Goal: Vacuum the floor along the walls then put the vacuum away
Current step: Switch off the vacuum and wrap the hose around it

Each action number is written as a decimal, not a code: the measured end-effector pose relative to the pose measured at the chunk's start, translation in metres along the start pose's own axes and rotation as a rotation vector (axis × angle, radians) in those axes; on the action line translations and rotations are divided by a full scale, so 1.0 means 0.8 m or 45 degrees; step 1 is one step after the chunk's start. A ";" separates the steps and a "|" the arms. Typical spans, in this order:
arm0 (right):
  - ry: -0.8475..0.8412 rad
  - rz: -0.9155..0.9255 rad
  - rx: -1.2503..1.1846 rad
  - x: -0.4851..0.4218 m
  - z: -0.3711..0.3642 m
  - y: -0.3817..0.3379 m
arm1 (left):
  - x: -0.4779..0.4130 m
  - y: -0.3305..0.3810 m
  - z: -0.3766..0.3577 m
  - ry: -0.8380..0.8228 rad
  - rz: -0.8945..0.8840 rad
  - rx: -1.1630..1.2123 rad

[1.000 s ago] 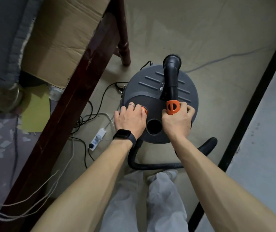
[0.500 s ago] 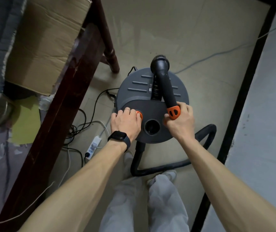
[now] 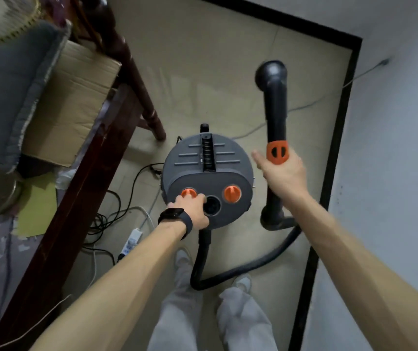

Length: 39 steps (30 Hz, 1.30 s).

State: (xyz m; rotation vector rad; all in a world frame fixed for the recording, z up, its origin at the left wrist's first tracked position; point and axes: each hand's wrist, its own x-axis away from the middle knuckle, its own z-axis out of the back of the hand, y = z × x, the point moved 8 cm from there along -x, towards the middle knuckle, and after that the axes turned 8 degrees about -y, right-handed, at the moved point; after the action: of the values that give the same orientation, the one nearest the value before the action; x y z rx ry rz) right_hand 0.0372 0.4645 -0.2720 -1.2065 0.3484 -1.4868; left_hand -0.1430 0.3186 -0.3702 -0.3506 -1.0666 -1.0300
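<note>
The vacuum (image 3: 208, 173) stands on the floor (image 3: 215, 72) just before our feet, with the frame (image 3: 76, 193) to its left, the box (image 3: 71, 102) left of that frame, and the wall (image 3: 392, 173) to the right. Our left grip (image 3: 190, 211) rests on the vacuum's near edge, touching the left knob (image 3: 188, 191) beside the port (image 3: 212, 208), while our right grip (image 3: 284, 173) holds the wand (image 3: 275, 110) upright to the vacuum's right, apart from it. The hose (image 3: 253, 264) leaves the vacuum's near side, loops past our feet and rises to the wand's lower end, and the power strip (image 3: 130, 243) lies on the floor between frame and vacuum.
</note>
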 end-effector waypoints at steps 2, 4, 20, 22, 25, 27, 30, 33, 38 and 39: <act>0.008 -0.057 -0.528 0.014 0.059 -0.061 | 0.047 0.073 0.002 -0.076 -0.364 0.306; -0.064 -0.086 -0.879 0.026 0.117 -0.124 | 0.098 0.136 0.011 -0.075 -0.614 0.641; -0.452 0.302 -0.645 0.181 0.134 -0.138 | 0.324 0.248 0.202 0.524 -0.816 1.702; -0.518 0.392 -0.563 0.205 0.114 -0.102 | 0.329 0.254 0.203 0.508 -0.811 1.832; -0.476 0.452 -0.229 0.214 0.108 -0.049 | 0.333 0.256 0.208 0.443 -0.862 2.045; -0.295 0.417 -0.001 0.198 0.123 -0.024 | 0.330 0.256 0.207 0.362 -0.856 2.114; -0.077 0.388 0.149 0.180 0.151 -0.019 | 0.322 0.254 0.197 0.291 -0.762 2.137; -0.011 0.464 0.174 0.177 0.173 -0.030 | 0.317 0.245 0.198 0.366 -0.700 2.282; -0.009 0.607 0.287 0.192 0.208 -0.065 | 0.324 0.207 0.193 0.612 -0.262 1.860; -0.016 0.644 0.327 0.195 0.214 -0.075 | 0.333 0.195 0.200 0.806 -0.174 1.589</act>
State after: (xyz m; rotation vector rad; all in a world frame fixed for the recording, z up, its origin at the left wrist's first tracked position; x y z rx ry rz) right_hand 0.1678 0.4160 -0.0775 -0.8431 0.4055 -1.0467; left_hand -0.0757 0.3688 -0.0327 1.0044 -0.9503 -0.3716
